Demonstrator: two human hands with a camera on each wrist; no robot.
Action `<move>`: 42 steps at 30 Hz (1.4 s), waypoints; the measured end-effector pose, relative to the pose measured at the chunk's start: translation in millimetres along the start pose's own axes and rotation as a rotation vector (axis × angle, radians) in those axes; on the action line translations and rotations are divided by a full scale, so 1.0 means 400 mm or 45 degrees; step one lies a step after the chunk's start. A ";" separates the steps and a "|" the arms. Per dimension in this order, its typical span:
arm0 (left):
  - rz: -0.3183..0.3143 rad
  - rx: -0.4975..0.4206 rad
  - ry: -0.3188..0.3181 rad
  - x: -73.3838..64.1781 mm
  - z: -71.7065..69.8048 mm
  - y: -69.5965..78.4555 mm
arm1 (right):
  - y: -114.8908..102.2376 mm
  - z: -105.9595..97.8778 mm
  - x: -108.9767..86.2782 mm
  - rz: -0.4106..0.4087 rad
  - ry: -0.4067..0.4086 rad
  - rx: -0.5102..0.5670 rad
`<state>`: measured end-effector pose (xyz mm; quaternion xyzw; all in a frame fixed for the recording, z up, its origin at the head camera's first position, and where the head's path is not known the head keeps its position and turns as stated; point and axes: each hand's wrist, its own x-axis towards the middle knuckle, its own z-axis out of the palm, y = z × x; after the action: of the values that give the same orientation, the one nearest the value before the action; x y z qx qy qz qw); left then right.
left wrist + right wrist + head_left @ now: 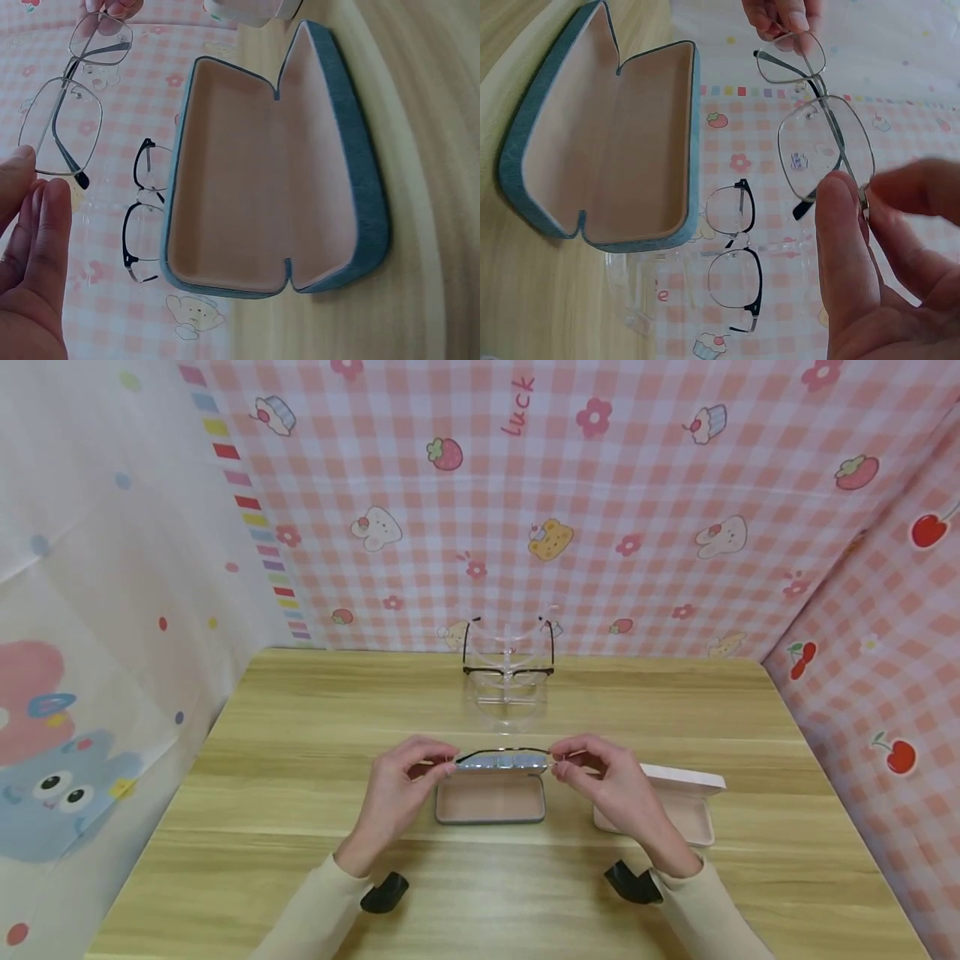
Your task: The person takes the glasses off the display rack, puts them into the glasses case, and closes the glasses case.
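Observation:
A pair of thin metal-rimmed glasses (58,120) with dark temple tips is held up between both hands, its temples folded behind the lenses. My left hand (401,781) pinches one end of the frame between thumb and fingers. At the opposite end, my right hand (611,785) grips the frame corner by the hinge, its fingertips partly blurred in the right wrist view. Just below the glasses, a teal glasses case (490,802) with a beige lining lies with its lid raised. No other glasses are inside it.
Behind the case, a clear display stand (507,700) bears black half-rim glasses (508,672) near the table's back edge. A white case (684,779), lid up, lies partly behind the right forearm. Patterned cloths (495,485) rise behind and beside the wooden table (300,710).

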<state>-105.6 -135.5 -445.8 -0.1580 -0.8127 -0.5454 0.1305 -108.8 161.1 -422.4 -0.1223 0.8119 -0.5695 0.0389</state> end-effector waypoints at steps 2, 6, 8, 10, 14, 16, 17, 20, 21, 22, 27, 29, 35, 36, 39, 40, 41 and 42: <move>-0.007 -0.002 -0.001 -0.006 0.001 -0.002 | 0.004 -0.001 -0.003 -0.001 -0.023 0.000; -0.028 -0.031 -0.006 -0.018 0.003 -0.004 | 0.016 0.000 -0.007 -0.032 -0.037 0.008; -0.047 -0.059 -0.011 -0.024 0.005 -0.005 | 0.023 0.002 -0.010 -0.043 -0.032 0.009; -0.068 -0.087 -0.018 -0.030 0.006 -0.007 | 0.030 0.005 -0.014 -0.053 -0.015 -0.006; -0.123 -0.112 -0.025 -0.042 0.010 -0.011 | 0.042 0.013 -0.021 -0.043 0.024 -0.051; -0.162 -0.117 -0.021 -0.047 0.013 -0.014 | 0.045 0.018 -0.024 -0.037 0.042 -0.073; -0.182 -0.117 -0.018 -0.049 0.014 -0.016 | 0.047 0.021 -0.025 -0.032 0.051 -0.080; -0.232 -0.133 0.001 -0.055 0.018 -0.020 | 0.051 0.029 -0.030 -0.021 0.067 -0.084; -0.244 -0.139 0.005 -0.056 0.019 -0.022 | 0.053 0.031 -0.032 -0.015 0.071 -0.087; -0.256 -0.148 0.008 -0.057 0.019 -0.023 | 0.055 0.034 -0.033 -0.015 0.074 -0.089; -0.317 -0.197 -0.001 -0.062 0.020 -0.028 | 0.067 0.048 -0.038 -0.010 0.066 -0.114; -0.348 -0.207 -0.002 -0.065 0.021 -0.030 | 0.073 0.054 -0.039 -0.011 0.059 -0.124; -0.374 -0.163 -0.004 -0.073 0.025 -0.041 | 0.093 0.069 -0.038 -0.013 0.053 -0.159; -0.367 -0.146 -0.003 -0.075 0.026 -0.043 | 0.096 0.071 -0.037 -0.016 0.054 -0.167; -0.356 -0.115 -0.011 -0.078 0.027 -0.050 | 0.102 0.076 -0.035 -0.022 0.056 -0.192; -0.355 -0.107 -0.015 -0.079 0.028 -0.052 | 0.104 0.077 -0.034 -0.025 0.053 -0.201; -0.354 -0.095 -0.019 -0.079 0.028 -0.055 | 0.106 0.079 -0.034 -0.027 0.051 -0.209; -0.354 -0.087 -0.023 -0.080 0.028 -0.057 | 0.107 0.081 -0.033 -0.029 0.050 -0.219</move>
<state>-85.8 -136.8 -481.7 -0.0532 -0.8090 -0.5840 0.0411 -96.1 148.4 -474.7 -0.1235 0.8570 -0.5003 0.0059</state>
